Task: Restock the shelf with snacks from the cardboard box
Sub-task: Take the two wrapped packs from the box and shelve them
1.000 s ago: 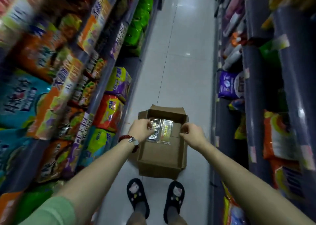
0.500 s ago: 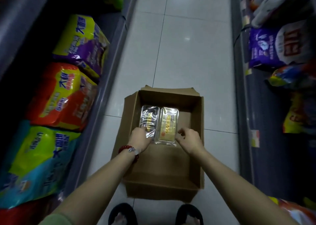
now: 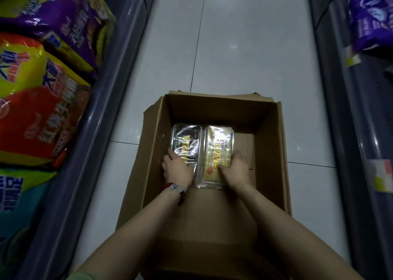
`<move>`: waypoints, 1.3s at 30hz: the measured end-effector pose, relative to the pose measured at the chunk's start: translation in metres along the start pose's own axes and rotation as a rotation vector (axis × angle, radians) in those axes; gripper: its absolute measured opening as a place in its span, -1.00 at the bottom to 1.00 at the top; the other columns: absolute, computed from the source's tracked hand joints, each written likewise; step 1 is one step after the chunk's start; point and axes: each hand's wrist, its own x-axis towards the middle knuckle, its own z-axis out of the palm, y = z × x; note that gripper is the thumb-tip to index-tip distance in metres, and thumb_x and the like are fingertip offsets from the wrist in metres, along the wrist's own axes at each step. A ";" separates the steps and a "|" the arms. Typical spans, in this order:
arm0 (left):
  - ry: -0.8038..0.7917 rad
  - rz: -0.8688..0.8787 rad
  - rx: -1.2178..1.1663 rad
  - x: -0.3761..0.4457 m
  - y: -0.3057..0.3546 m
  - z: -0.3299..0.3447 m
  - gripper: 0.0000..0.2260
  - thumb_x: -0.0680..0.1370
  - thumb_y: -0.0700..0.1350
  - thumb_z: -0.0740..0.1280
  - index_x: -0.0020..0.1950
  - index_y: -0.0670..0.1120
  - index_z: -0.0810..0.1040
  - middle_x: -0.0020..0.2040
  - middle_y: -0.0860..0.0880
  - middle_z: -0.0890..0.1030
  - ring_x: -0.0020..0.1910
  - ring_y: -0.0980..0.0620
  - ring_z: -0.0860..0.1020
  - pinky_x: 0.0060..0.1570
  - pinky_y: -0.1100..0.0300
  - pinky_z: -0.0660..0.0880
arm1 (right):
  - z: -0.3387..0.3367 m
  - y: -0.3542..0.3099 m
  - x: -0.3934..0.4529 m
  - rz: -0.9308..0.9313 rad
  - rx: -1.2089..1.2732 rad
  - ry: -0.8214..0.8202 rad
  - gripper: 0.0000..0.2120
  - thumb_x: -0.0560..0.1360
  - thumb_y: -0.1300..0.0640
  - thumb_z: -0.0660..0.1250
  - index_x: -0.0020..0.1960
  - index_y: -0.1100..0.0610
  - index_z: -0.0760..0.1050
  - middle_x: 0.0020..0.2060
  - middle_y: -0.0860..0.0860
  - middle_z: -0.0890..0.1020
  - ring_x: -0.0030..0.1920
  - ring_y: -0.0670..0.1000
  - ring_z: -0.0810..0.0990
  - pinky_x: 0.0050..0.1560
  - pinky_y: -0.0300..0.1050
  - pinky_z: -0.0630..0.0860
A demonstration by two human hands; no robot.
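You are at the pick-up step: your left hand [image 3: 178, 167] and right hand [image 3: 236, 169] each grasp one of the two snack packs [image 3: 202, 152] (side by side) inside the cardboard box [image 3: 274, 152], so next lift them toward the shelf [image 3: 110, 84].

The box [image 3: 212, 194] stands on the floor [image 3: 244, 45] between the left shelf [image 3: 102, 130] and the right shelf [image 3: 350, 130]. In the box two packs lie side by side, touching: left pack [image 3: 187, 139], right pack [image 3: 219, 145]. The left hand [image 3: 177, 169] rests on the left pack, the right hand [image 3: 237, 169] on the right pack. Bags [image 3: 38, 109] lie on the left shelf.
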 end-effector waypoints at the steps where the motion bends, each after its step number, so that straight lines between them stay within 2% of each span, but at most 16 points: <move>1: 0.013 -0.020 -0.027 0.001 0.002 0.001 -0.22 0.51 -0.07 0.36 0.53 -0.26 -0.05 0.46 -0.24 0.19 0.45 -0.21 0.19 0.37 0.05 0.27 | 0.002 0.000 0.002 0.009 0.005 0.015 -0.41 0.46 0.08 0.41 0.39 0.21 0.26 0.25 0.15 0.45 0.25 0.15 0.46 0.23 0.03 0.49; 4: 0.006 -0.091 -0.079 0.007 0.006 0.003 -0.25 0.49 -0.02 0.39 0.50 -0.27 0.08 0.42 -0.26 0.24 0.41 -0.22 0.23 0.34 0.04 0.29 | 0.003 -0.002 0.008 0.068 0.044 0.042 -0.34 0.44 0.04 0.43 0.42 0.23 0.24 0.27 0.18 0.46 0.25 0.19 0.47 0.21 0.07 0.51; 7: -0.033 -0.152 -0.219 0.010 0.012 0.006 -0.48 0.45 -0.04 0.42 0.31 -0.25 0.39 0.29 -0.22 0.45 0.23 -0.18 0.47 0.22 0.01 0.48 | -0.003 0.000 0.011 0.109 0.118 0.063 -0.52 0.45 0.07 0.42 0.28 0.20 0.35 0.18 0.14 0.51 0.13 0.15 0.56 0.01 -0.03 0.58; 9: -0.002 -0.204 -0.289 0.009 0.016 0.006 -0.50 0.45 -0.10 0.43 0.31 -0.26 0.39 0.31 -0.21 0.41 0.25 -0.20 0.45 0.21 -0.03 0.49 | -0.008 0.003 0.011 0.105 0.154 0.044 -0.67 0.47 0.10 0.40 0.18 0.15 0.43 0.11 0.10 0.57 0.06 0.10 0.60 -0.10 -0.13 0.56; 11: 0.039 -0.239 -0.314 0.011 0.016 0.006 -0.51 0.47 -0.16 0.40 0.34 -0.27 0.35 0.35 -0.22 0.34 0.31 -0.23 0.38 0.23 0.00 0.43 | -0.012 0.007 0.012 0.104 0.186 0.025 -0.74 0.48 0.12 0.38 0.13 0.15 0.48 0.08 0.09 0.61 0.03 0.07 0.63 -0.08 -0.14 0.56; 15: 0.015 -0.192 -0.380 0.009 0.009 0.007 -0.49 0.46 -0.12 0.43 0.34 -0.24 0.37 0.33 -0.22 0.40 0.25 -0.18 0.47 0.20 0.07 0.44 | -0.016 0.011 0.011 0.079 0.213 0.062 -0.70 0.46 0.12 0.41 0.16 0.14 0.49 0.13 0.10 0.58 0.03 0.08 0.62 -0.07 -0.14 0.54; 17: -0.007 -0.149 -0.385 0.008 0.003 0.007 -0.44 0.44 -0.07 0.45 0.37 -0.23 0.39 0.35 -0.21 0.44 0.28 -0.17 0.47 0.28 0.05 0.43 | -0.017 0.011 0.009 0.075 0.265 0.042 -0.69 0.47 0.15 0.40 0.18 0.14 0.45 0.14 0.10 0.57 0.05 0.09 0.62 -0.04 -0.12 0.55; 20: -0.054 -0.133 -0.475 0.007 -0.002 0.005 -0.43 0.43 -0.05 0.46 0.39 -0.16 0.40 0.35 -0.15 0.47 0.29 -0.16 0.47 0.31 -0.02 0.42 | -0.018 0.008 0.004 0.092 0.374 -0.024 -0.66 0.50 0.21 0.34 0.25 0.14 0.36 0.12 0.07 0.58 0.05 0.06 0.61 -0.12 -0.15 0.54; 23: -0.171 -0.119 -0.607 0.005 -0.005 0.000 -0.57 0.39 -0.08 0.48 0.21 -0.01 0.44 0.28 -0.08 0.53 0.15 -0.14 0.57 0.16 -0.13 0.52 | -0.019 0.004 -0.002 0.092 0.426 -0.041 -0.65 0.51 0.21 0.33 0.25 0.12 0.32 0.16 0.08 0.57 0.11 0.10 0.61 -0.01 -0.03 0.56; 25: -0.237 -0.105 -0.648 -0.001 -0.003 -0.005 -0.62 0.44 -0.19 0.44 0.15 0.04 0.38 0.19 -0.10 0.56 0.07 -0.11 0.60 0.06 -0.11 0.56 | -0.021 0.000 -0.010 0.076 0.423 -0.037 -0.64 0.50 0.20 0.34 0.25 0.12 0.31 0.17 0.10 0.56 0.13 0.12 0.60 0.03 -0.01 0.55; 27: -0.251 -0.066 -0.638 -0.017 0.006 -0.019 -0.64 0.48 -0.25 0.40 0.14 0.05 0.34 0.01 -0.06 0.58 -0.10 0.01 0.60 -0.17 0.10 0.55 | -0.030 -0.009 -0.026 0.064 0.429 -0.038 -0.63 0.49 0.20 0.36 0.24 0.12 0.31 0.18 0.11 0.55 0.14 0.12 0.59 0.03 -0.01 0.55; 29: -0.249 -0.037 -0.616 -0.036 0.012 -0.035 -0.65 0.49 -0.25 0.38 0.14 0.05 0.33 -0.12 0.01 0.53 -0.21 0.10 0.54 -0.27 0.24 0.45 | -0.045 -0.020 -0.048 0.072 0.437 -0.043 -0.65 0.49 0.21 0.36 0.20 0.09 0.31 0.19 0.11 0.55 0.14 0.12 0.59 0.03 0.00 0.56; 31: -0.267 -0.041 -0.621 -0.059 0.018 -0.059 -0.65 0.49 -0.22 0.38 0.17 0.05 0.34 -0.11 0.00 0.56 -0.15 0.04 0.56 -0.13 0.12 0.53 | -0.064 -0.034 -0.073 0.078 0.437 -0.055 -0.69 0.49 0.20 0.36 0.15 0.06 0.30 0.19 0.11 0.56 0.14 0.12 0.60 0.03 0.01 0.57; 33: -0.297 -0.078 -0.649 -0.084 0.022 -0.085 -0.60 0.48 -0.20 0.39 0.24 0.01 0.35 0.02 -0.10 0.61 0.01 -0.10 0.60 0.09 -0.13 0.54 | -0.086 -0.050 -0.101 0.061 0.439 -0.065 -0.69 0.50 0.19 0.35 0.15 0.06 0.30 0.19 0.10 0.56 0.14 0.11 0.61 0.00 -0.02 0.56; 36: -0.328 -0.121 -0.735 -0.122 0.029 -0.127 -0.57 0.49 -0.20 0.38 0.30 -0.01 0.33 0.08 -0.18 0.62 0.07 -0.16 0.61 0.15 -0.23 0.50 | -0.123 -0.076 -0.142 0.037 0.425 -0.066 -0.67 0.51 0.17 0.35 0.22 0.09 0.33 0.19 0.09 0.57 0.10 0.06 0.61 -0.03 -0.07 0.56; 39: -0.313 -0.141 -0.787 -0.167 0.042 -0.175 -0.53 0.48 -0.19 0.39 0.33 0.01 0.31 0.05 -0.16 0.63 0.09 -0.16 0.60 0.19 -0.27 0.46 | -0.163 -0.109 -0.186 0.025 0.401 -0.071 -0.63 0.50 0.15 0.36 0.25 0.10 0.33 0.14 0.06 0.59 -0.07 -0.03 0.60 -0.22 -0.26 0.53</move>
